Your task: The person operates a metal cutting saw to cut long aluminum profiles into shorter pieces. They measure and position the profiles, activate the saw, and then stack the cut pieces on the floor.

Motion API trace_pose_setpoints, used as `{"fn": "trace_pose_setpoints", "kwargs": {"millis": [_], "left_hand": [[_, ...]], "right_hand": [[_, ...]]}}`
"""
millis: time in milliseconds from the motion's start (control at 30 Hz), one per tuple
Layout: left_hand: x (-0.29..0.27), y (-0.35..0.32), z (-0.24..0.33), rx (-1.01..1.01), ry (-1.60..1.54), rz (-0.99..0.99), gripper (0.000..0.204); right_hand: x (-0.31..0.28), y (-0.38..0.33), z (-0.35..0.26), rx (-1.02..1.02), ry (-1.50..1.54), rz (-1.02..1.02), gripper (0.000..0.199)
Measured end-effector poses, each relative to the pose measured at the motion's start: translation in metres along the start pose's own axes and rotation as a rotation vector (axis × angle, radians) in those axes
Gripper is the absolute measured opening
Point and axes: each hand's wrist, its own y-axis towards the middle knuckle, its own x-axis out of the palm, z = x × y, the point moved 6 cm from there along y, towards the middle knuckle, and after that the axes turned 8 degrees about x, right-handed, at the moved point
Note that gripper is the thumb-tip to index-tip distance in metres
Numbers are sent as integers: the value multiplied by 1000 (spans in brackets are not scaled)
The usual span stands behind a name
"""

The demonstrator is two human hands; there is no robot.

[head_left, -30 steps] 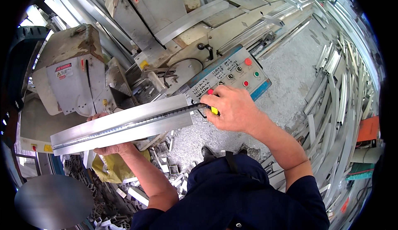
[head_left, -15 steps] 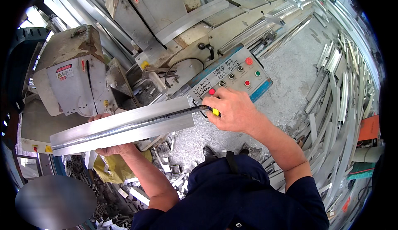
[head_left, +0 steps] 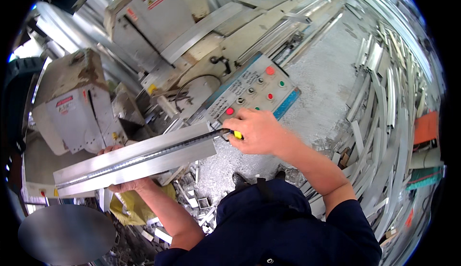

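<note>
A flat silver aluminium profile lies slanted across the front of me, its far end lower at the left. My left hand grips it from beneath; the thumb and fingers show at opposite edges, and the palm is hidden under the metal. Along the profile's upper face stretches the blade of a tape measure, reaching from near its left end past the right end. My right hand is closed around the small black and yellow case, just beyond the profile's right end. Most of the case is covered by the fingers.
Behind my right hand stands a control panel with coloured buttons. Two grey saw housings, one at left and one farther back, flank the machine bed. Metal offcuts and a yellow sack lie below; long profiles are heaped at right.
The whole view has shifted, with the panel and machine now farther left. My hands, profile and tape measure appear slightly left and lower. Both grips and the stretched blade stay the same.
</note>
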Motion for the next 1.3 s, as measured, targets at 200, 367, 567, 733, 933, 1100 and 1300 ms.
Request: {"fn": "trace_pose_setpoints", "kwargs": {"millis": [200,367,567,733,933,1100,1300], "left_hand": [[28,-18,-55,-114,-142,-43,81],[45,-42,-123,-209,-107,-34,86],[46,-90,-167,-649,495,-69,90],[43,-135,-175,-998,1064,-147,91],[26,-158,-179,-1045,1489,-381,100],[1,-147,-189,-1092,1456,-214,107],[58,-115,-276,-942,1349,-14,90]], "right_hand": [[-30,-35,43,93,-6,5,23],[-63,-93,116,199,133,152,27],[-105,-150,196,314,256,229,29],[-90,-152,258,491,316,195,28],[-44,-81,313,501,396,163,30],[-3,24,321,239,85,88,37],[71,117,328,-128,-193,-83,62]]}}
